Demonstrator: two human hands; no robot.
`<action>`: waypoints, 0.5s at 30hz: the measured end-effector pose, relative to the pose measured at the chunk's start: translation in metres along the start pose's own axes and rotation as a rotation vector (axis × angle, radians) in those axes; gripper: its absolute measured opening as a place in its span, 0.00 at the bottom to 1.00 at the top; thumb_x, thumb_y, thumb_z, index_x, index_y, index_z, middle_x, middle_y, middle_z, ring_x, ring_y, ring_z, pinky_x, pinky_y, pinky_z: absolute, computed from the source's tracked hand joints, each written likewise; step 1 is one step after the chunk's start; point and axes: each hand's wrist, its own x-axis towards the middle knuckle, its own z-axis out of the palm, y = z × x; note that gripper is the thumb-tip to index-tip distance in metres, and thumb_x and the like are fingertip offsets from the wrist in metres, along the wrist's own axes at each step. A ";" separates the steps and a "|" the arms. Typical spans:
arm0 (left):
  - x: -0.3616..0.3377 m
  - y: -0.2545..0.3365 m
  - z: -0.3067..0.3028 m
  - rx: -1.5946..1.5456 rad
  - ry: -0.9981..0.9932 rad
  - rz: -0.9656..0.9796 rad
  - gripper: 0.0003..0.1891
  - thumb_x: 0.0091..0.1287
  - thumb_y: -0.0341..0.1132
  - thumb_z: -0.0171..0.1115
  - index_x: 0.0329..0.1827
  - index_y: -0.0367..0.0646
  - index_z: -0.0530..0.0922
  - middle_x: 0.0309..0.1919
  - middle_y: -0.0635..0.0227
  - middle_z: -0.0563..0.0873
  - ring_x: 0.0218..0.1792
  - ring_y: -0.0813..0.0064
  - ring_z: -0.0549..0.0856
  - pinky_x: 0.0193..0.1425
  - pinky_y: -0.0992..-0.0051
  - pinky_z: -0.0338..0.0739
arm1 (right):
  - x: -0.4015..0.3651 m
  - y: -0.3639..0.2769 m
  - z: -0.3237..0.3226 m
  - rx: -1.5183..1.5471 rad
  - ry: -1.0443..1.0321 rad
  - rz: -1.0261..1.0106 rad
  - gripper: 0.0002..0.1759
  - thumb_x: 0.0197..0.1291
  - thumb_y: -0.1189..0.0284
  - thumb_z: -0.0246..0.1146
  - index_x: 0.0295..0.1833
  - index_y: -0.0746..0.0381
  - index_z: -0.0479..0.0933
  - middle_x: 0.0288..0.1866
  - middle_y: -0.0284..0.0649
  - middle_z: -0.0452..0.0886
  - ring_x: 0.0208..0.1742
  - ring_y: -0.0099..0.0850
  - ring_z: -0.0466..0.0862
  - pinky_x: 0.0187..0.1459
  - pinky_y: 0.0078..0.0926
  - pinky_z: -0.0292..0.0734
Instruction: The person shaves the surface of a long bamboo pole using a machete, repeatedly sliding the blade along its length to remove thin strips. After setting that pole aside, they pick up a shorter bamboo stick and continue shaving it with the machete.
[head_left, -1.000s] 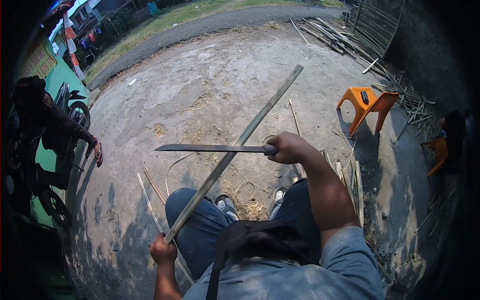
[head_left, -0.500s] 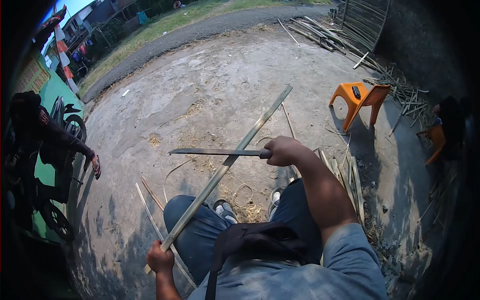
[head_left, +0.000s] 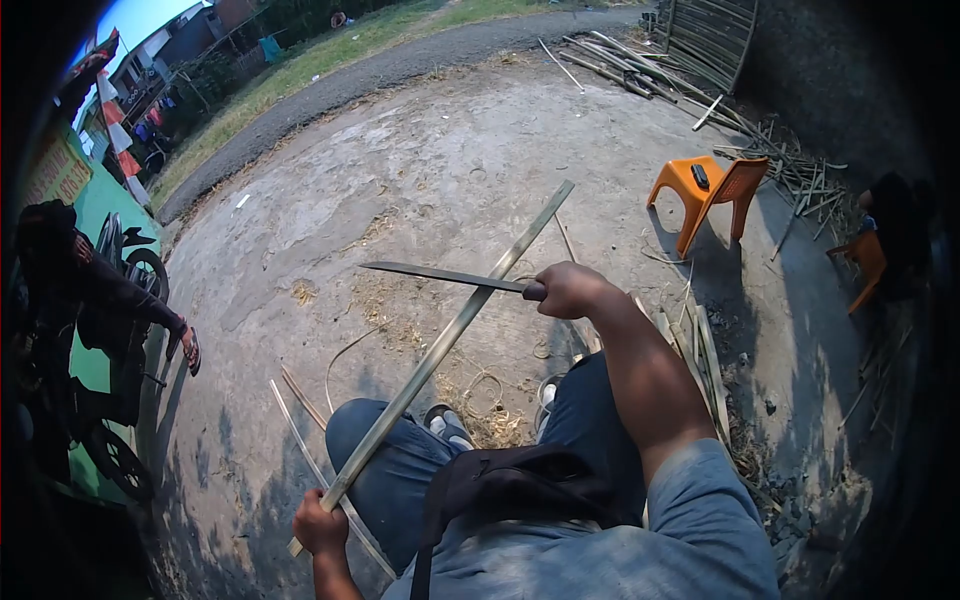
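My right hand (head_left: 562,291) is wrapped round the handle of a long-bladed knife (head_left: 425,272), whose tip points left. The blade crosses a long split bamboo strip (head_left: 440,348) at its upper half. The strip slants from lower left to upper right, over my left thigh. Its lower end is held in the closed fingers of my left hand (head_left: 320,524). Thin strips (head_left: 300,428) lie on the ground beside my left knee.
An orange chair (head_left: 690,185) with a small dark object on its seat stands ahead right. Bamboo poles (head_left: 640,70) and slats lie behind it. Split pieces (head_left: 708,370) are by my right leg. People sit at the far left and far right, with a motorcycle (head_left: 120,340) at left.
The knife has moved slightly up and right, and its blade has tilted so the tip is higher than the handle. The view has shifted a little.
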 end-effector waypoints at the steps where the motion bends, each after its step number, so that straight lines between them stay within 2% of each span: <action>1: 0.001 -0.001 0.000 0.009 0.001 0.008 0.09 0.60 0.37 0.65 0.40 0.45 0.84 0.33 0.52 0.89 0.36 0.43 0.88 0.42 0.48 0.80 | 0.000 -0.009 0.005 -0.060 -0.038 -0.048 0.19 0.56 0.70 0.64 0.55 0.55 0.87 0.51 0.44 0.90 0.57 0.44 0.88 0.58 0.41 0.81; 4: 0.003 -0.001 -0.003 0.021 -0.029 0.005 0.09 0.60 0.37 0.65 0.40 0.44 0.84 0.33 0.51 0.89 0.37 0.42 0.88 0.43 0.47 0.80 | -0.001 -0.031 0.019 -0.171 -0.103 -0.172 0.19 0.55 0.66 0.67 0.54 0.52 0.87 0.50 0.43 0.90 0.56 0.44 0.87 0.57 0.43 0.82; 7: 0.000 0.000 -0.002 -0.001 -0.085 -0.043 0.10 0.59 0.36 0.64 0.42 0.44 0.85 0.34 0.49 0.89 0.39 0.40 0.88 0.45 0.46 0.80 | 0.010 -0.019 0.023 -0.083 -0.043 -0.249 0.20 0.55 0.63 0.69 0.54 0.51 0.87 0.50 0.43 0.90 0.56 0.44 0.88 0.57 0.43 0.82; 13: -0.007 -0.001 0.012 -0.047 -0.039 -0.040 0.11 0.60 0.37 0.65 0.43 0.43 0.86 0.33 0.49 0.90 0.36 0.42 0.89 0.44 0.49 0.82 | 0.023 0.019 0.004 0.215 0.210 0.062 0.19 0.59 0.65 0.67 0.57 0.52 0.87 0.53 0.45 0.90 0.55 0.44 0.88 0.56 0.40 0.82; 15: -0.006 -0.001 0.009 -0.043 -0.043 -0.028 0.11 0.60 0.37 0.65 0.43 0.43 0.86 0.33 0.48 0.90 0.37 0.42 0.89 0.45 0.49 0.82 | 0.018 0.018 0.004 0.204 0.206 0.060 0.19 0.60 0.66 0.66 0.57 0.52 0.87 0.52 0.45 0.90 0.55 0.44 0.88 0.55 0.40 0.82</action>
